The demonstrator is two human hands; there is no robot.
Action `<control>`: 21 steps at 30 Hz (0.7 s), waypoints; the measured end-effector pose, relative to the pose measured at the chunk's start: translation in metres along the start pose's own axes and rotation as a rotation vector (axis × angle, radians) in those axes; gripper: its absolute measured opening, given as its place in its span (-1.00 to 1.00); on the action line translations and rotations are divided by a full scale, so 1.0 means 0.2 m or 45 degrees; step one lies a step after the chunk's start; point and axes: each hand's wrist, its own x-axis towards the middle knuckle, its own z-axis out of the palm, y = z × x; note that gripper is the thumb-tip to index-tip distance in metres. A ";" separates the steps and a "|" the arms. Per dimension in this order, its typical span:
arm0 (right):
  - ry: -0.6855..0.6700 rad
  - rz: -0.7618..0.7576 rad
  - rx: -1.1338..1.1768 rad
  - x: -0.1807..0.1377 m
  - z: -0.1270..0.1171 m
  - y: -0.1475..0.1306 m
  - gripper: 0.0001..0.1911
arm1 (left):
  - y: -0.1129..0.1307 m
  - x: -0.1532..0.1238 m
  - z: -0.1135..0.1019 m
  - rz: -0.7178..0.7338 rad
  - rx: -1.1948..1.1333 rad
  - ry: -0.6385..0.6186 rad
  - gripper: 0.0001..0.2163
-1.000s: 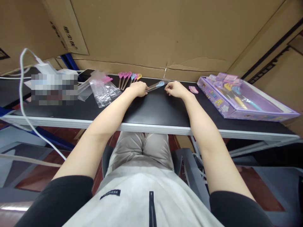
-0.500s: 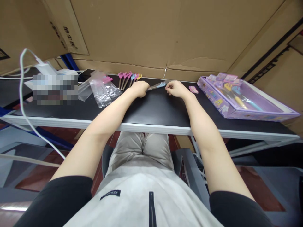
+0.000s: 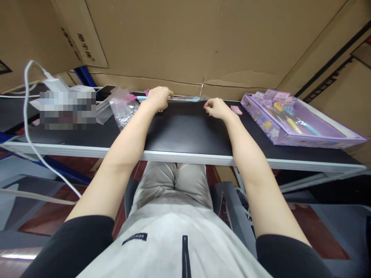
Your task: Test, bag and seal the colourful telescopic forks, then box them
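Observation:
My left hand (image 3: 158, 99) is closed around a back scratcher with a light blue handle (image 3: 142, 98) poking out to its left. The scratcher's light blue claw head (image 3: 193, 99) points right, and a clear plastic sleeve (image 3: 204, 97) appears to lie around it. At the sleeve's right end, my right hand (image 3: 214, 108) has its fingers curled in a pinch, seemingly on the thin film. Beneath and behind my left hand are more back scratchers, mostly hidden; one pink claw head (image 3: 147, 92) shows.
Clear plastic bags (image 3: 123, 110) with pink handles (image 3: 130, 97) lie left. Small pink cards (image 3: 236, 110) sit right of my right hand. A purple display box (image 3: 272, 123) holds several scratchers. A white cable (image 3: 26, 112) hangs at left; cardboard (image 3: 185, 46) stands behind the black table (image 3: 188, 135).
My left hand has moved left and away from me, over the row of scratchers, which it now mostly covers. The blue scratcher lies flatter, its claw slightly further left. My right hand barely moved.

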 end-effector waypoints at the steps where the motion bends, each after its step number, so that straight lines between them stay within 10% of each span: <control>1: -0.001 -0.001 0.001 0.00 0.00 0.00 -0.78 | -0.01 0.00 -0.01 -0.037 0.005 -0.019 -0.45; 21: -0.057 0.040 0.060 -0.02 -0.01 -0.02 -0.80 | -0.10 0.02 0.02 -0.141 0.178 -0.321 -0.55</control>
